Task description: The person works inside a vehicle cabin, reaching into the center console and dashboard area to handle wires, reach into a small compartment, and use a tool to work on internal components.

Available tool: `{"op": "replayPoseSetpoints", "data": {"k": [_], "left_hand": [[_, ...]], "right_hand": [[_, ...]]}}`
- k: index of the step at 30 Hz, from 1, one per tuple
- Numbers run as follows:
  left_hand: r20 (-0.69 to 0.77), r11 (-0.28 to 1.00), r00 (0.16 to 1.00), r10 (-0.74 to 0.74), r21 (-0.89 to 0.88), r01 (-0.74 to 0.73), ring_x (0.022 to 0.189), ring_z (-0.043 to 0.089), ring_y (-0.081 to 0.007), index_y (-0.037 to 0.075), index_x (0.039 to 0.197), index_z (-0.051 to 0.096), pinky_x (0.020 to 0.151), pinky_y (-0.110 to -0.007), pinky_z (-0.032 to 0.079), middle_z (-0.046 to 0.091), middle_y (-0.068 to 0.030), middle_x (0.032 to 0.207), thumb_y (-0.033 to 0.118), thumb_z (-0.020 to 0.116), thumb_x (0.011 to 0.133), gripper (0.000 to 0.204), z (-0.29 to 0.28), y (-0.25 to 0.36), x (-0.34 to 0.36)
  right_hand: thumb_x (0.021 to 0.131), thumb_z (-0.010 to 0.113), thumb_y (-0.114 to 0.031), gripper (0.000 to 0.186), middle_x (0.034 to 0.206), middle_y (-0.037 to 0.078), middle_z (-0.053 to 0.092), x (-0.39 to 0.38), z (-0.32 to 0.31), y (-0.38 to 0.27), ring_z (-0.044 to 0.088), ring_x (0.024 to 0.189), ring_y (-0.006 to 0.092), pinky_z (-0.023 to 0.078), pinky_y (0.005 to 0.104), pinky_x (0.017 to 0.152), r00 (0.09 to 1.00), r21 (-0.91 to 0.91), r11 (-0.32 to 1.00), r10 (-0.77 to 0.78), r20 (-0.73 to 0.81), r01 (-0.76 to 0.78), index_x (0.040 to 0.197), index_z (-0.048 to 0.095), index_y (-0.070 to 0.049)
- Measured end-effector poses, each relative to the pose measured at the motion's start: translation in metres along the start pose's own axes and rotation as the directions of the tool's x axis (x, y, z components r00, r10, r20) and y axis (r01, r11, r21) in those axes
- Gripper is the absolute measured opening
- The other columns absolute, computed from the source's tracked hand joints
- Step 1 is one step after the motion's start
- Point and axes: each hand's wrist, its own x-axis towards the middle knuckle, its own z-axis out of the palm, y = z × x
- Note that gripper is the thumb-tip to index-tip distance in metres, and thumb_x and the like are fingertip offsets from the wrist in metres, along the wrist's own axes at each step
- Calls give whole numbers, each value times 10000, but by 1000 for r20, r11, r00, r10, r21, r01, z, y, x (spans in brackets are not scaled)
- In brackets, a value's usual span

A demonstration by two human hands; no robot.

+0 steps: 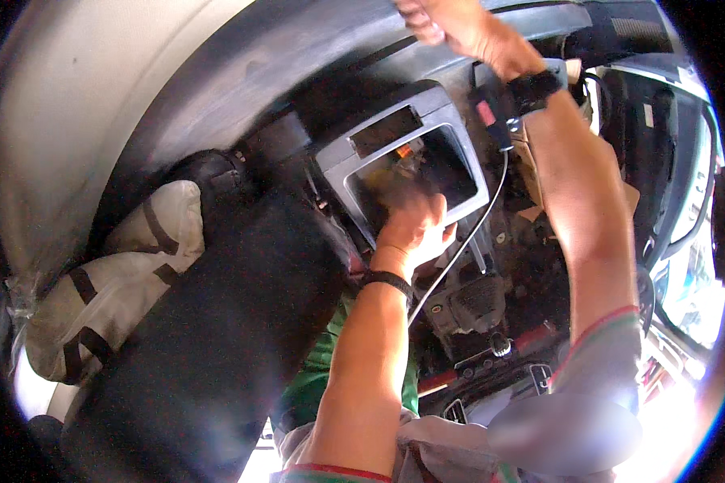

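Hands work inside a car cabin, seen from the head camera looking into the dashboard. The left hand (413,225) rests against the lower edge of a grey plastic trim frame (403,145), a rectangular surround with a large opening, and its fingers curl over that edge into the opening, closed on the frame. The frame sits tilted at the middle of the dashboard (314,56), its lower corner turned toward the person. The right hand (451,28) is raised to the dashboard's upper edge, fingers bent; what it holds, if anything, cannot be told, since it is cut by the picture's rim. Both wrists carry dark bands. A thin grey cable (467,241) hangs from near the right wrist and runs down past the left wrist. Below the frame lies the exposed centre console (479,306). A dark seat (217,338) fills the lower left, beside a pale strapped cushion (121,282).
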Motion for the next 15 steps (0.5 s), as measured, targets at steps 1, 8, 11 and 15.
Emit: {"op": "replayPoseSetpoints", "data": {"k": [1,8,11,15], "left_hand": [[18,1000,999,-28,4,28,627,652,-318,75,877,495,516,-431,559,588,-141,733,429,675,822,401,-2,-3,-6],[34,997,999,-31,-66,33,653,654,-309,72,897,492,558,-432,570,599,-143,765,427,674,821,406,3,4,-3],[36,1000,999,-9,-27,10,658,649,-304,79,885,484,550,-423,560,593,-136,770,428,671,820,401,3,4,-1],[202,993,976,-84,-69,100,879,610,-394,29,998,556,856,-556,475,615,-224,895,552,634,804,563,12,-3,-5]], "right_hand": [[943,573,-296,304,627,-68,387,1,22,18,405,545,49,330,201,469,952,-351,935,-141,-270,39,692,502,-138],[966,504,-168,272,647,-110,308,4,45,29,317,504,3,191,197,419,948,-469,871,-10,-317,-148,706,424,-166],[949,503,-114,248,637,-93,321,32,65,39,333,504,12,243,213,412,991,-361,924,102,-84,-125,708,450,-142],[946,505,-144,207,633,-55,359,77,141,26,341,520,41,277,229,421,984,-784,596,120,-130,-176,747,488,-88]]}}
